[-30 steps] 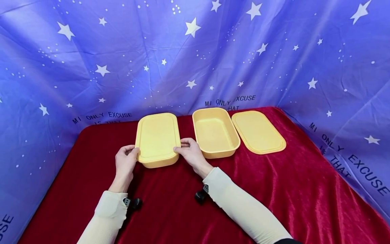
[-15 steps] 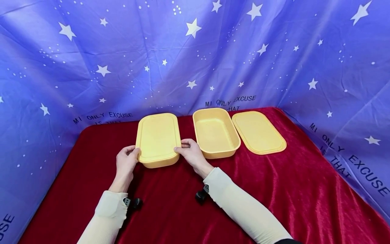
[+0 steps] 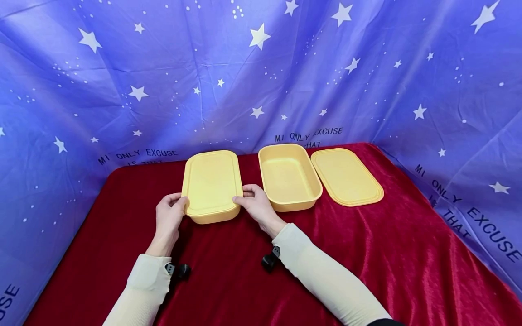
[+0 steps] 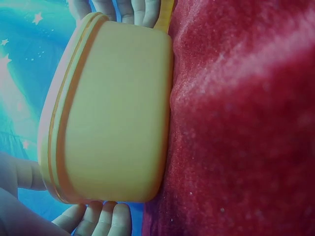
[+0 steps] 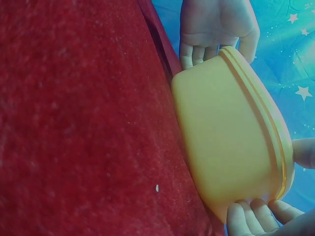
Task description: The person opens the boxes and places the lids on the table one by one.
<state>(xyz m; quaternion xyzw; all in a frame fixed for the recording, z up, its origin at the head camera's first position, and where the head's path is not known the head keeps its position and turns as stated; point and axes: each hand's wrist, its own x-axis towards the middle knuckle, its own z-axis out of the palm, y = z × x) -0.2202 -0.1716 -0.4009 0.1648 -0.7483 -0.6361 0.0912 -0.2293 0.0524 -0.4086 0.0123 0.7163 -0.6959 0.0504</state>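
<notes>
A yellow rectangular food container with rounded corners stands on the red cloth, its matching lid lying on top. My left hand holds the near left corner, thumb at the lid's edge and fingers against the side wall. At the near right corner my right hand grips it the same way. Both wrist views show the container's end wall with the lid's rim along its top and fingertips touching the side. The inside is hidden under the lid.
Right of the lidded container stands a second yellow container, uncovered, with nothing visible inside. Beside it a loose yellow lid lies flat. A blue star-printed curtain hangs behind the red-covered table.
</notes>
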